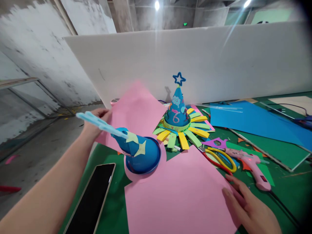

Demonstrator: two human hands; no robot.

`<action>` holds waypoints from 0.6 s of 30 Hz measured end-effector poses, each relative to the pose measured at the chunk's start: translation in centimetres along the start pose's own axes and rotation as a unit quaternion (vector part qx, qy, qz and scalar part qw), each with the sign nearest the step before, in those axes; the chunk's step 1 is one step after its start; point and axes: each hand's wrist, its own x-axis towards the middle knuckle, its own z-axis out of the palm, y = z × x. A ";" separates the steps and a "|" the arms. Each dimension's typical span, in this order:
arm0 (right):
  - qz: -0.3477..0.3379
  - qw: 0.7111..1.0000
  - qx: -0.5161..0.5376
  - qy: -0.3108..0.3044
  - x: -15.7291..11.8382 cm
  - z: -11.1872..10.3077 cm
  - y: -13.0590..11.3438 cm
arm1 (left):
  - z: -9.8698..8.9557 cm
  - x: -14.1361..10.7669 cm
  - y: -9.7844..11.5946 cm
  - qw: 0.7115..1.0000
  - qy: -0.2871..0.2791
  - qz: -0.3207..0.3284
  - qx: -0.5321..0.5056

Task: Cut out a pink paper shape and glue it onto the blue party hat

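Observation:
My left hand (98, 122) is closed on the left edge of a raised pink sheet of paper (136, 113), its fingers partly hidden behind light-blue fuzzy stems (97, 123). These stems join a small blue cone hat (143, 159) with pale yellow star shapes, tilted on its side over a rounded piece of pink paper. A wide pink sheet (175, 191) lies in front; whether it joins the raised part is unclear. At its right edge my right hand (251, 204) pinches the pink paper between thumb and fingers. Red-and-yellow-handled scissors (223, 159) lie just beyond those fingers.
A decorated blue party hat (177, 110) stands upright on yellow and green strips. A pink glue gun (253, 165) lies at right, its cord trailing forward. Blue sheets (255, 117) lie behind it. A phone (90, 198) is at front left. A white board (195, 61) closes the back.

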 end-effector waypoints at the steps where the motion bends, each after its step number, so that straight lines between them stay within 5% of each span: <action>1: 0.001 1.000 0.004 -0.003 0.0 0.0 0.0 | -0.4 0.7 0.6 1.000 0.014 0.014 0.016; 5: 0.001 1.000 0.013 -0.004 0.0 0.0 0.0 | -0.6 3.0 3.3 0.995 0.031 0.071 0.066; 10: -0.015 1.000 0.012 0.015 -0.1 0.0 -0.1 | 1.8 5.7 5.7 0.989 0.017 0.105 0.105; 18: -0.034 0.999 0.006 0.041 -0.2 0.0 -0.4 | 3.8 7.3 6.0 0.981 -0.066 0.115 0.139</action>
